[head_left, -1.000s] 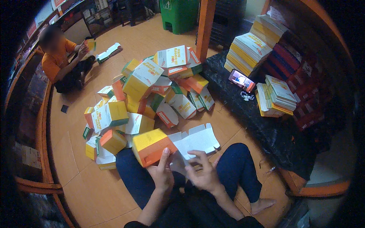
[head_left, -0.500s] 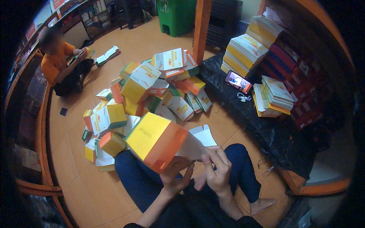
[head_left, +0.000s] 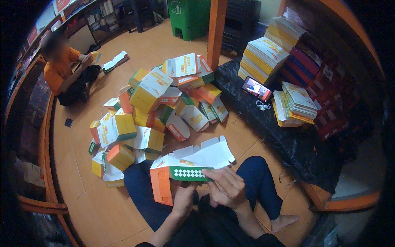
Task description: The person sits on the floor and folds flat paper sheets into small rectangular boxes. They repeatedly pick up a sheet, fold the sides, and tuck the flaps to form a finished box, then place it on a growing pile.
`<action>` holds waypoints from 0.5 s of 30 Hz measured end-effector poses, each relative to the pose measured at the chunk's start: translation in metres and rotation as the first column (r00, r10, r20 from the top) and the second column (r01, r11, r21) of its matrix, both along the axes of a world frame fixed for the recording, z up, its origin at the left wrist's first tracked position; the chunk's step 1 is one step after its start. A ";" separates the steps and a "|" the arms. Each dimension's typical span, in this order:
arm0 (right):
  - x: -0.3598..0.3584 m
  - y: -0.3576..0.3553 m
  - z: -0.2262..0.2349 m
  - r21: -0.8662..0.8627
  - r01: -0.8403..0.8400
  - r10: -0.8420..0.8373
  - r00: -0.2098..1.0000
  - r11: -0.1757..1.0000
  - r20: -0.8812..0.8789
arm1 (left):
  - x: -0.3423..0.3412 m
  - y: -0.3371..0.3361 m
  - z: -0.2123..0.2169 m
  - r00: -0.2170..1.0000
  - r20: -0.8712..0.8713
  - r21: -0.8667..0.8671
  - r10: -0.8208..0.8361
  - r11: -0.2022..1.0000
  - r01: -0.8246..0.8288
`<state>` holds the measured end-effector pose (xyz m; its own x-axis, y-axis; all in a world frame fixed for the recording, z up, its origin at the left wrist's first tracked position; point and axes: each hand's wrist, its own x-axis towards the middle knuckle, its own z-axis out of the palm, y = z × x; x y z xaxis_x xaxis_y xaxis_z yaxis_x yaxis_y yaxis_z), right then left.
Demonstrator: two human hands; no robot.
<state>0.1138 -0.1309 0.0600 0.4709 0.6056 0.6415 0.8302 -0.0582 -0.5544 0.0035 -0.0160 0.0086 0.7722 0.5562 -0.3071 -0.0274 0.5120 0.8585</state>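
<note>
- Right grip (head_left: 227, 187): fingers closed in a pinch on the right end of the green panel (head_left: 191, 174) of the held carton (head_left: 181, 173).
- Left grip (head_left: 184, 200): under the lower edge of the same carton; its fingertips are hidden, so whether it pinches or only supports cannot be told.
- Step in hand (judged): working the green panel along its crease. Brace the carton from below with the left grip and apply light, even pressure with the right.
- Bend along the scored line only. Board this thin would probably buckle if squeezed at mid-panel.
- Check that the orange panel (head_left: 162, 186) sits square to the green one before increasing pressure; a skewed corner would likely carry through to the other folds.
- Position: the held carton lies to the left of the right grip and above the left grip, with the orange panel at its far left, clear of the right fingers.
- Just beyond the held carton: an unfolded white blank (head_left: 214, 151).
- Farther beyond and to the carton's left: a heap of shaped cartons (head_left: 152, 103) on the floor (head_left: 94, 214).
</note>
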 end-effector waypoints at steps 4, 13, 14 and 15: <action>0.002 0.003 -0.010 0.040 0.053 -0.056 0.995 0.998 0.086 | 0.009 0.000 0.012 1.000 -0.003 0.034 0.008 0.999 -0.008; 0.010 0.001 -0.015 -0.004 -0.028 0.028 0.998 1.000 0.049 | 0.013 0.001 0.015 1.000 -0.026 0.082 0.017 0.997 -0.015; 0.010 0.001 -0.014 -0.014 -0.024 0.025 0.998 1.000 0.065 | 0.014 0.001 0.017 1.000 -0.007 0.052 0.017 0.999 -0.017; 0.009 0.000 -0.014 -0.051 -0.031 0.035 0.997 0.998 0.072 | 0.015 0.001 0.019 0.998 0.056 0.038 0.028 0.999 -0.031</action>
